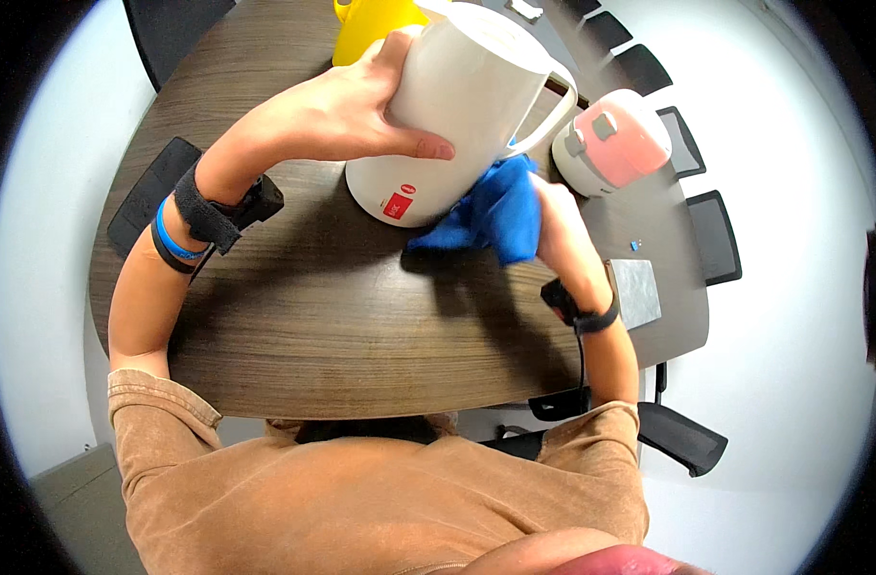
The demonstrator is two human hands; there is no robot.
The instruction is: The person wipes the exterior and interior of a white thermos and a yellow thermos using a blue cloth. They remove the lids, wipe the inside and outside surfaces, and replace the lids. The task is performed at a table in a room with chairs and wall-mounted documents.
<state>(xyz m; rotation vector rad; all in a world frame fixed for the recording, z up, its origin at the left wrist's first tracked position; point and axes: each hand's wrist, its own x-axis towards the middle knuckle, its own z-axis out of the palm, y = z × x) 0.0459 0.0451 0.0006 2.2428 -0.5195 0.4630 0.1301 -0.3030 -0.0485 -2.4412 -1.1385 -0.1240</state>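
A white jug-shaped kettle (472,81) with a loop handle on its right side stands on the wooden table (304,335). My left hand (357,110) is wrapped round the kettle's left side, its thumb pressed across the front. A crumpled blue cloth (500,211) is in my right hand (558,225), held against the kettle's lower right side below the handle. The cloth covers most of the right fingers and part of the kettle's base. Both wrists wear black straps with small devices.
Behind the kettle stands a yellow jug (369,29). To the right are a pink and white rounded appliance (618,139), a small blue item (635,245) and a grey square pad (637,292). A black flat object (155,192) lies at left. Dark chairs (714,235) line the table's right side.
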